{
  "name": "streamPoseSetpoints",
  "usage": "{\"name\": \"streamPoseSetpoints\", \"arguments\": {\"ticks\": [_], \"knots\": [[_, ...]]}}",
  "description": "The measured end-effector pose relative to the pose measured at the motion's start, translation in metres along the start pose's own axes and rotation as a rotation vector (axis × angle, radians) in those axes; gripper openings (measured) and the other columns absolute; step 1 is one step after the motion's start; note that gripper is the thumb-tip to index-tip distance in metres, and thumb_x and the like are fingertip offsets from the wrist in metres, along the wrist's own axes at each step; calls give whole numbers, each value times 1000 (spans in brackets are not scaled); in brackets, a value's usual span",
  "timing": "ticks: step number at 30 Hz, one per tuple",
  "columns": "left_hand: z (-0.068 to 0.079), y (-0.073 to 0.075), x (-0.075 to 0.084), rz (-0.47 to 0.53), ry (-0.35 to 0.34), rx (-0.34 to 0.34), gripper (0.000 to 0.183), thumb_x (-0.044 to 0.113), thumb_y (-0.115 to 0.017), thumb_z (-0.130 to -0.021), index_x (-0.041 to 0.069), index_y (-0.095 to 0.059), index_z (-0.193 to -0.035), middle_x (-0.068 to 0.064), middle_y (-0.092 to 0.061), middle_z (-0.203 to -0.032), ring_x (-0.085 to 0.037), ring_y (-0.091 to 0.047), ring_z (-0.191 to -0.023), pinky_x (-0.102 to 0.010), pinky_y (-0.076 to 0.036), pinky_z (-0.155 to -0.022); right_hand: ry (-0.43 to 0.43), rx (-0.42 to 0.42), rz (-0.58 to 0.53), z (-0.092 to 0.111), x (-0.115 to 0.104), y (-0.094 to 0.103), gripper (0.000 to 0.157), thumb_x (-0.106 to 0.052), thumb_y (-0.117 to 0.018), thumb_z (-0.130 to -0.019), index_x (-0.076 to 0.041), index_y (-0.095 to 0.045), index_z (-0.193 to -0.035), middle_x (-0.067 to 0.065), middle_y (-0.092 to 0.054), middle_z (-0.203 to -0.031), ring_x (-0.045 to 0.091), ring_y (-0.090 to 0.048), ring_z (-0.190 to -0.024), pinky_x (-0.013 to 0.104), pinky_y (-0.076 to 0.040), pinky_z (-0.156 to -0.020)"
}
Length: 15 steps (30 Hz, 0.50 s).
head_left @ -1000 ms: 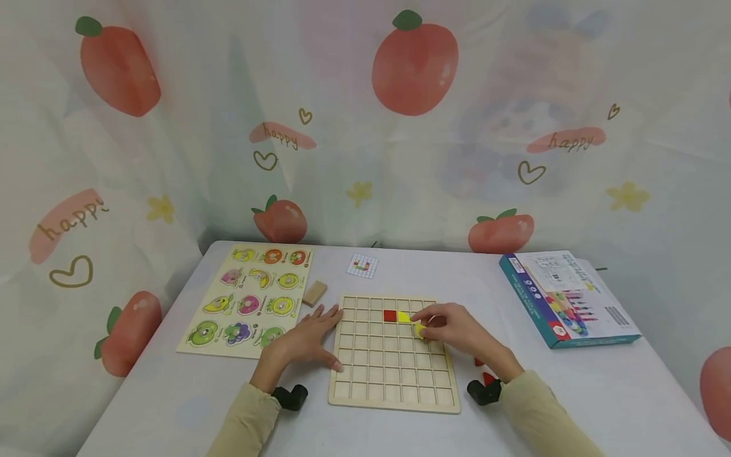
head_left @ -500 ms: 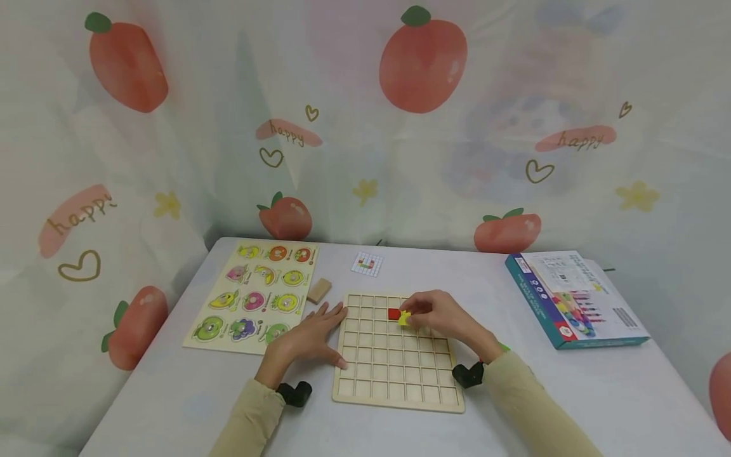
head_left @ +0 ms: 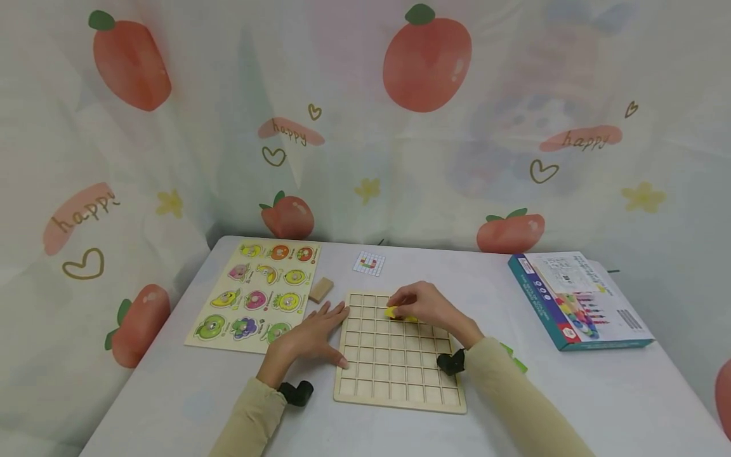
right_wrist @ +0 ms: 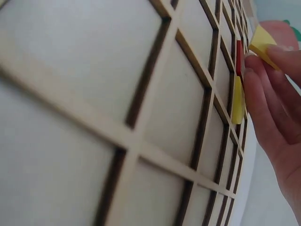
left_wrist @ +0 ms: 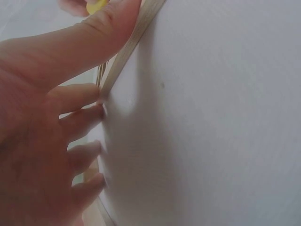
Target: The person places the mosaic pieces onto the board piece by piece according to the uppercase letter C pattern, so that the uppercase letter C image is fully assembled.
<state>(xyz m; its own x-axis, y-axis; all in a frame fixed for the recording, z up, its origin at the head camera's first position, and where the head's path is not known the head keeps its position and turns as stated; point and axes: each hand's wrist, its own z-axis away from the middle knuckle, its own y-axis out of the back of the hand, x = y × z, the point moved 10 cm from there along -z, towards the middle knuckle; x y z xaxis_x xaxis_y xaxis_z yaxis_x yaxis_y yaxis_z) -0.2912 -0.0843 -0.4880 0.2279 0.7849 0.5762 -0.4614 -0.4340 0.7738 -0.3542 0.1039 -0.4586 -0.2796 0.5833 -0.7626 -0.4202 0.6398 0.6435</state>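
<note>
A wooden grid board (head_left: 400, 387) lies flat on the table. My left hand (head_left: 305, 339) rests at its left edge, fingers spread and thumb on the rim; in the left wrist view the board's edge (left_wrist: 126, 54) runs beside the thumb. Over the board's upper rows my right hand (head_left: 425, 304) pinches a small yellow tile (right_wrist: 263, 44) between thumb and fingers, tilted above the grid. In the right wrist view a red tile (right_wrist: 239, 57) and another yellow tile (right_wrist: 237, 101) sit in neighbouring cells beneath the fingertips. The hand hides the red tile in the head view.
A fruit puzzle board (head_left: 257, 289) lies at the left, with a small wooden block (head_left: 321, 290) beside it. Behind the grid is a pattern card (head_left: 368, 263). A flat box (head_left: 579, 301) lies at the right. Green pieces (head_left: 520, 364) show past the right sleeve.
My right hand has moved left along the upper rows with the yellow tile, from right of the placed tiles to over the red one. My left hand has stayed at the board's edge.
</note>
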Motion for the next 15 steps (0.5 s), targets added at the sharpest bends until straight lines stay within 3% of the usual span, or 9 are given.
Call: {"name": "streamPoseSetpoints", "arguments": {"ticks": [8,15], "knots": [[1,1,2,-13,-4,-13,108,33,-91,-77,9,-29,-163,-7,-19,-173,-34,-6,-161,-54,-9,-131,6,-11,58,-13,-3,-7,12,-9,-73,-94,-11,-81,-102,3,-77,-102,11,-64,-76,25,-54,-70],[2,2,3,0,-1,3,108,33,-92,-75,8,-33,-161,-8,-22,-172,-33,-8,-161,-53,-10,-132,53,-23,148,-18,-9,-13,12,-11,-73,-95,-11,-82,-102,5,-78,-105,10,-67,-82,28,-57,-74]]}}
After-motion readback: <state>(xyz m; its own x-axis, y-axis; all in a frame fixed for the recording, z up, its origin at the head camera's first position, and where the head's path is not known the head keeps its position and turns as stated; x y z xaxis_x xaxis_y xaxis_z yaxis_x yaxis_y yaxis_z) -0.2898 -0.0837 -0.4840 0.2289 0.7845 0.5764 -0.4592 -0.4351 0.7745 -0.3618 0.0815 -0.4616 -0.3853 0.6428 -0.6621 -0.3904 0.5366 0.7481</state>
